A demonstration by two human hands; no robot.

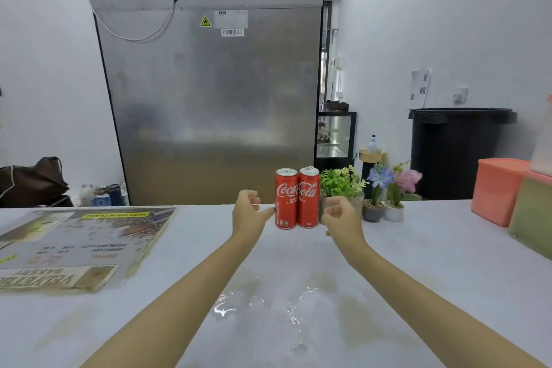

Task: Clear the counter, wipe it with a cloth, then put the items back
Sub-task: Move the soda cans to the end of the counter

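Observation:
Two red Coca-Cola cans stand upright and touching at the far edge of the white counter [298, 263]: the left can [286, 199] and the right can [308, 199]. My left hand [249, 212] is just left of them with loosely curled fingers, its thumb tip at the left can's side. My right hand [340, 216] hovers just right of the right can, fingers loosely curled, holding nothing. No cloth is in view.
A green potted plant [340, 182] and two small flower pots [373, 210] stand right of the cans. An orange container [497, 190] and a green box [531, 215] sit at the far right. A laminated menu sheet [80, 245] lies at the left. A wet patch [268, 305] glistens near me.

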